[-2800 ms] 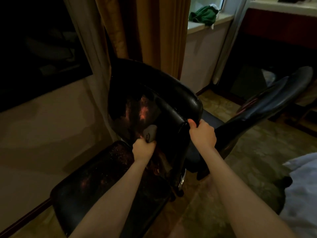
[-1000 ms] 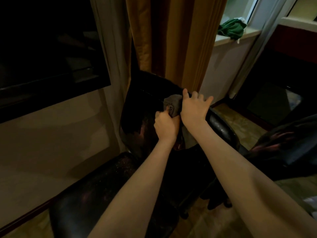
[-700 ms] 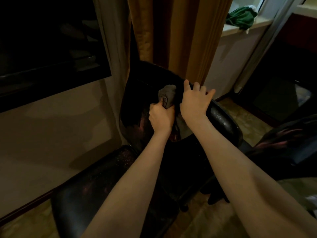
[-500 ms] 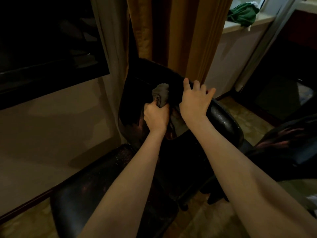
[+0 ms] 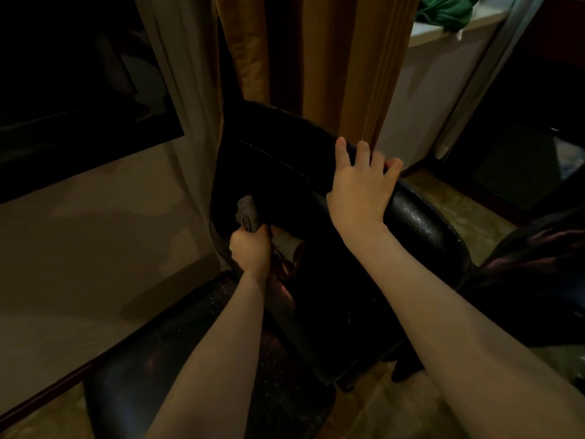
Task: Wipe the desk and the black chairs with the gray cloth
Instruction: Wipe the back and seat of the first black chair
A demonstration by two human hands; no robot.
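Note:
A black leather chair [image 5: 421, 223] stands in front of me, its backrest towards the curtain and its seat at lower left. My left hand [image 5: 250, 250] grips the bunched gray cloth [image 5: 248, 210] and holds it against the inner face of the backrest, low on its left side. My right hand [image 5: 361, 182] lies on the top edge of the backrest, fingers spread and bent over it. A second black chair [image 5: 538, 267] shows at the right edge.
A gold curtain [image 5: 316, 58] and a pale sheer curtain [image 5: 177, 74] hang just behind the chair. The wall with a dark framed panel [image 5: 72, 74] is at left. A green cloth [image 5: 446, 9] lies on a ledge at top right. Tiled floor [image 5: 462, 213] runs right.
My left hand has dragged the gray cloth down and left across the backrest, from near the top edge to its lower left. My right hand stays on the top edge.

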